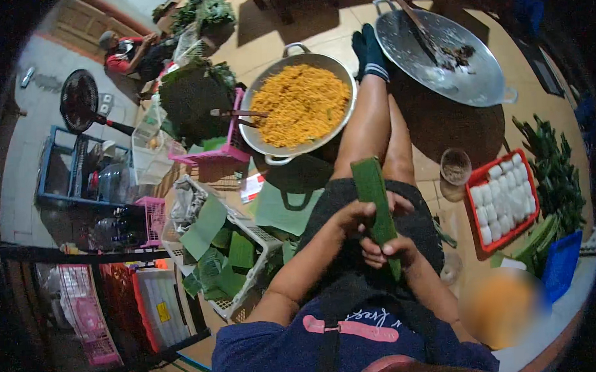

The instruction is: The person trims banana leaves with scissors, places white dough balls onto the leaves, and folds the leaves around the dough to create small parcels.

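Note:
A long, narrow folded banana leaf packet (375, 203) stands nearly upright over my lap. My left hand (360, 217) grips its left side, with fingers showing behind its right edge. Lower down, my right hand (390, 251) is closed round its bottom part, the thumb on the front. Beyond my lap, left of my shins, a metal wok (352, 98) holds orange, noodle-like food (300, 104) and a utensil with its handle over the rim. On my left, a white plastic basket (252, 227) contains green leaf pieces and wrapped packets (242, 250). A leaf sheet (284, 211) lies beside it.
At the right, a red tray (535, 197) holds white wrapped pieces, beside a small bowl (456, 166) and leafy bundles. A large wok (472, 89) with a wooden spatula stands ahead right. Pink crate (213, 154) and fan (80, 100) are left; another person (126, 54) sits far left.

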Demonstrator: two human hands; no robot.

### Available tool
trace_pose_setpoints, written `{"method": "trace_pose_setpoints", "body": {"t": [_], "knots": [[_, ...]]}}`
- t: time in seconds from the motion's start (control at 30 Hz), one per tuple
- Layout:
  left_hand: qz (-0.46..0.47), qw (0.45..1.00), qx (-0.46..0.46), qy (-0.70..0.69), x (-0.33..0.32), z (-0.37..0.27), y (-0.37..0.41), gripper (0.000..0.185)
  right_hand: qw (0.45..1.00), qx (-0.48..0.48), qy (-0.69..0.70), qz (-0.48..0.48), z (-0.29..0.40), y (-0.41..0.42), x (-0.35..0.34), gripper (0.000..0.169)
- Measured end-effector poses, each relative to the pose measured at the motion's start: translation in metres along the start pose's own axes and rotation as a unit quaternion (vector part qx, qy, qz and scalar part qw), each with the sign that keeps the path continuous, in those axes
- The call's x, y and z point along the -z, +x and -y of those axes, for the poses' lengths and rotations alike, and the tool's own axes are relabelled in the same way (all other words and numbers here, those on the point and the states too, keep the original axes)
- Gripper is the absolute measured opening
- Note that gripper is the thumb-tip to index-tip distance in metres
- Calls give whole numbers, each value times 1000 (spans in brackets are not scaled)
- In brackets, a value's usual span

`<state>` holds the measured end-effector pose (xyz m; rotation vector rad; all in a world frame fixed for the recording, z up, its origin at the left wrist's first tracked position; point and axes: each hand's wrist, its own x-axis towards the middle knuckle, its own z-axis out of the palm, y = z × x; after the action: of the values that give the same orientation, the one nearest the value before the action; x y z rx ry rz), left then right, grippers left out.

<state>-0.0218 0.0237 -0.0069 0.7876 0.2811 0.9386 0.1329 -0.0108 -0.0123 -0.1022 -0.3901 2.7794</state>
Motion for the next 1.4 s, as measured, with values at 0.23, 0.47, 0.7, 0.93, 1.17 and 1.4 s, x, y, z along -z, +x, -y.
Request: {"method": "trace_pose_setpoints", "body": {"t": [0.23, 0.47, 0.7, 0.93, 1.17, 1.4], "knots": [[-339, 928, 81, 131, -1, -1, 2, 55, 680, 86, -638, -352, 32, 3, -21, 63], [-95, 989, 39, 106, -2, 1, -2, 49, 954, -38, -214, -206, 13, -15, -9, 50], [-50, 999, 18, -1, 0, 9, 0, 60, 981, -8, -155, -115, 12, -14, -1, 49], [-312, 900, 125, 278, 13, 34, -2, 56, 588, 111, -689, -409, 8, -2, 23, 57], [-200, 962, 70, -170, -9, 28, -25, 77, 993, 24, 36, -112, -19, -26, -3, 60], [-305, 937, 106, 132, -5, 39, -32, 54, 834, 142, -360, -392, 10, -29, 9, 36]]}}
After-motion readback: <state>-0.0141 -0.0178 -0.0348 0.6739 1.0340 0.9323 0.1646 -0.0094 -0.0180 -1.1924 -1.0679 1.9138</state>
